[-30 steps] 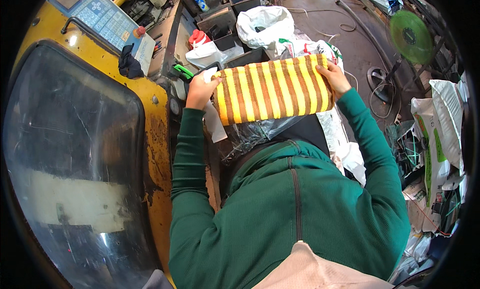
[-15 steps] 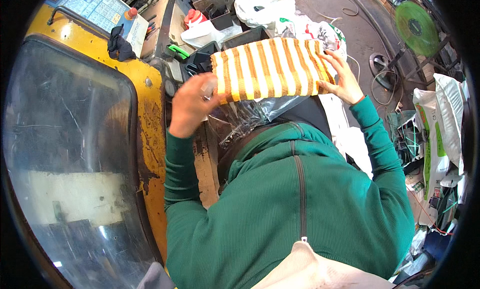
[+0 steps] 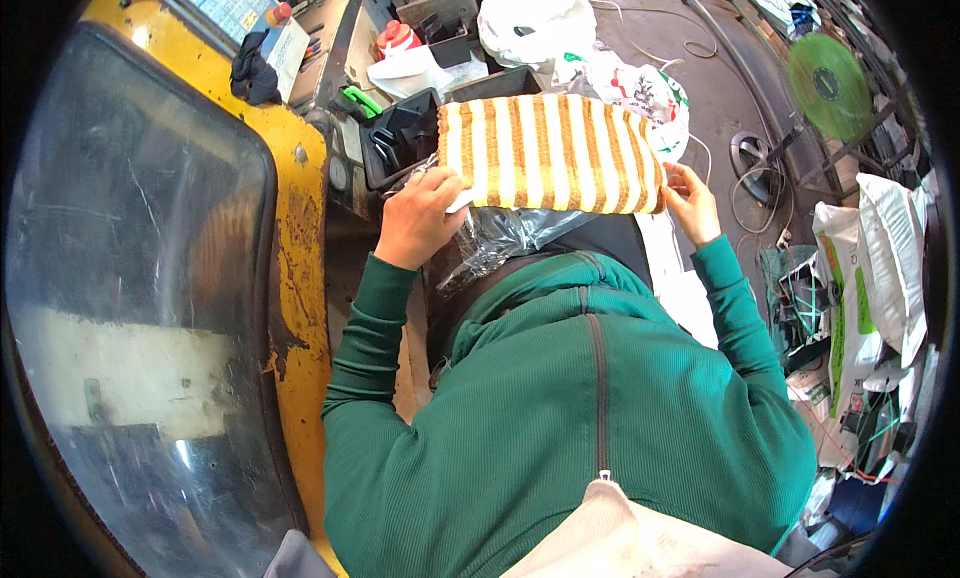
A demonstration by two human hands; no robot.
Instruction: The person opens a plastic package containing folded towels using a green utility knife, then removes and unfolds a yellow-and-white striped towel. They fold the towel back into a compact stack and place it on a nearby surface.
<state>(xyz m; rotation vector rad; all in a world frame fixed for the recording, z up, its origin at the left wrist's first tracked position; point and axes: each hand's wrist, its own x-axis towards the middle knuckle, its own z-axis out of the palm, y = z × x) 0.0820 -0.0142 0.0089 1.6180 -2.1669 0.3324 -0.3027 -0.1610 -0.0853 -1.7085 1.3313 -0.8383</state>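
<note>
A folded towel (image 3: 555, 153) with brown, white and yellow stripes lies across my lap. My left hand (image 3: 418, 218) is closed at its near left corner, with a small white edge showing by the fingertips. At the towel's right edge, the curled fingers of my right hand (image 3: 692, 206) grip the near corner, partly out of sight behind the cloth. Crumpled clear plastic (image 3: 495, 243) spreads below the towel, over my dark trousers. How far it reaches beneath the cloth is hidden.
To my left stands a yellow machine (image 3: 298, 228) with a large window. Black bins (image 3: 400, 128) sit beyond my left hand, near a green-handled tool (image 3: 362, 102). White plastic bags (image 3: 535, 28) lie ahead. At right are a green fan (image 3: 828, 86) and stacked sacks (image 3: 850, 278).
My left hand has moved right and closed at the towel's corner. My right hand has slid down to the near right corner. The towel sits slightly lower and further right in the picture.
</note>
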